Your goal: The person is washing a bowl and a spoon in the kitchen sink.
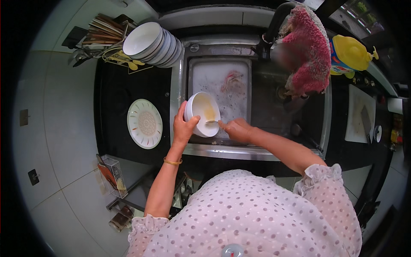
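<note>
A white bowl (196, 106) is tilted over the sink, gripped at its left rim by my left hand (185, 123). Inside it lies a patch of yellowish liquid or residue. My right hand (237, 129) pinches a metal utensil (212, 122), probably a spoon, whose end reaches into the bowl. Most of the utensil's handle is hidden by my fingers. Below the bowl, a rectangular basin (221, 62) in the sink holds cloudy, foamy water. A reddish cloth (233, 80) shows partly through the foam.
Stacked bowls (143, 40) stand by the sink's upper left, beside a chopstick rack (106, 35). A patterned plate (146, 123) lies on the left counter. Pink towel (308, 57) drapes the faucet (264, 48); beyond are a yellow detergent bottle (350, 53) and a knife (365, 119) on a cutting board (354, 99).
</note>
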{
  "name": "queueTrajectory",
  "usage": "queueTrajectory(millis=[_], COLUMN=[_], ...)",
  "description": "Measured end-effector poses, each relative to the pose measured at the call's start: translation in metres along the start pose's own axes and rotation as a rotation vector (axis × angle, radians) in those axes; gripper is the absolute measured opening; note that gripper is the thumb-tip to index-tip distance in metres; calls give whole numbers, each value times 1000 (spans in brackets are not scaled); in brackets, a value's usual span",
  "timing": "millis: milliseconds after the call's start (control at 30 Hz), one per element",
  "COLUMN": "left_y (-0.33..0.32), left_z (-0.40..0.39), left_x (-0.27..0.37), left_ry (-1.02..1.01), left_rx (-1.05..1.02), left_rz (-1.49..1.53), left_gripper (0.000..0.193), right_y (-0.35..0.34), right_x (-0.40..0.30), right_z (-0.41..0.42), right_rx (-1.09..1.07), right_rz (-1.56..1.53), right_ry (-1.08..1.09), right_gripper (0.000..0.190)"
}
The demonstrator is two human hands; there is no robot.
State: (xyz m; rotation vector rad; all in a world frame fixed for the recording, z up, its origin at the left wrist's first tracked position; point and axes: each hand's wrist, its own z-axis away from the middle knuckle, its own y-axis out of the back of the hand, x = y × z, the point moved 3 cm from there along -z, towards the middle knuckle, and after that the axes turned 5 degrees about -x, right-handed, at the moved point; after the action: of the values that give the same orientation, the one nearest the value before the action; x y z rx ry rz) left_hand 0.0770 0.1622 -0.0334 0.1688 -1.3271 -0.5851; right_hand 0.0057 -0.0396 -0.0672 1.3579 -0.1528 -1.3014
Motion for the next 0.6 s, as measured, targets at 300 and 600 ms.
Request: queueTrajectory(millis=[300,600], left_y=[11,9], left_z=[-14,-21], left_x=[34,37], left_ry=[488,429], left_rx=[-410,-425], left_rz=[192,125], left_gripper=[66,68], right_y=[43,24], right_x=[27,27], right_z=[-32,-11], right_rx=[194,48], right_rz=[272,-56], right_ry=[197,-75], right_gripper=[51,42])
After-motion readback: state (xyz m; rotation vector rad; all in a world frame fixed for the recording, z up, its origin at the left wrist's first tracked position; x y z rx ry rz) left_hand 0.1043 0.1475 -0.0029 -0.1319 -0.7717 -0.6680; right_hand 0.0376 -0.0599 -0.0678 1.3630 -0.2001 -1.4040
